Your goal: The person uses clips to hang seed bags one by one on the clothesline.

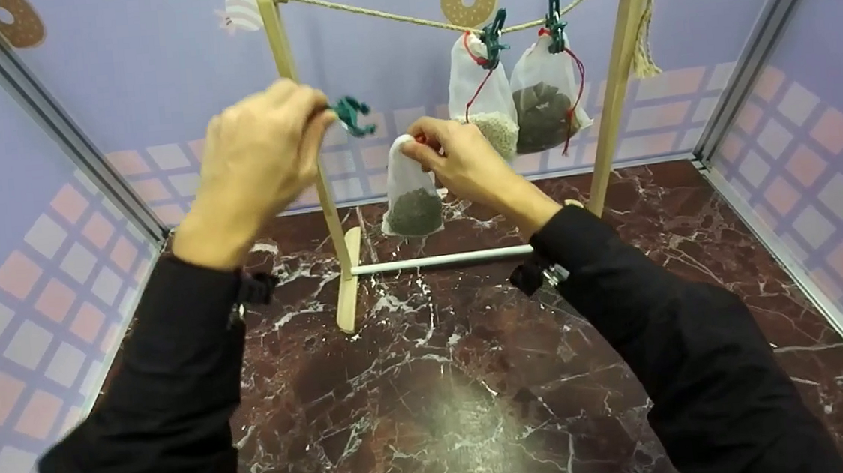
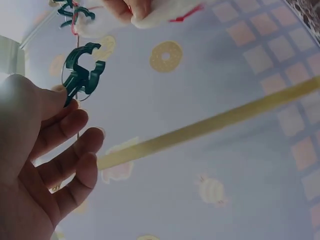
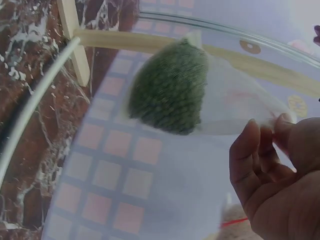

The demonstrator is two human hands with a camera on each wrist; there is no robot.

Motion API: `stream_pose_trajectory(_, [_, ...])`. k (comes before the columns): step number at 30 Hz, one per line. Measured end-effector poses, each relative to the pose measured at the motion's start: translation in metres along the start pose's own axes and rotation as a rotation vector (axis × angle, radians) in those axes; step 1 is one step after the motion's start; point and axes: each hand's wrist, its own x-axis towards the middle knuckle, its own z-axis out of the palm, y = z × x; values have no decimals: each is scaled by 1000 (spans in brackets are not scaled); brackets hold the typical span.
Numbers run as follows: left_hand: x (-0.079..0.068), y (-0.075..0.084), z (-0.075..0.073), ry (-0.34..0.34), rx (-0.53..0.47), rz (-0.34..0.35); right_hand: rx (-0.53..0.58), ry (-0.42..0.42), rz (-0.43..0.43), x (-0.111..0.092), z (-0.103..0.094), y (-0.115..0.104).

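Observation:
My left hand (image 1: pixel 260 144), raised by the left post, pinches a dark green clip (image 1: pixel 353 115) between thumb and forefinger. In the left wrist view the clip (image 2: pixel 82 70) shows its curved jaws apart, with nothing between them. My right hand (image 1: pixel 464 158) pinches the gathered top of a white mesh bag (image 1: pixel 410 192), which hangs below the rope. Small round green beans (image 3: pixel 170 90) fill the bag's bottom in the right wrist view. To the right, two more mesh bags hang from the rope (image 1: pixel 389 19) by green clips: one with pale grains (image 1: pixel 494 129), one with dark contents (image 1: pixel 547 106).
The rope spans two wooden posts (image 1: pixel 616 86). A white bar (image 1: pixel 438 260) joins them low down, and a wooden foot (image 1: pixel 351 295) sticks out at the left. Beneath lies a dark red marbled surface (image 1: pixel 403 388). Patterned purple panels (image 1: pixel 27 297) enclose the sides and back.

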Motion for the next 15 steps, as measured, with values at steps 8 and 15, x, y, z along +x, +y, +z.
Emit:
stream_pose_trajectory(8, [31, -13, -15, 91, 51, -8, 245, 45, 184, 15, -10, -19])
stream_pose_trajectory(15, [44, -16, -19, 202, 85, 8, 643, 153, 230, 25, -7, -33])
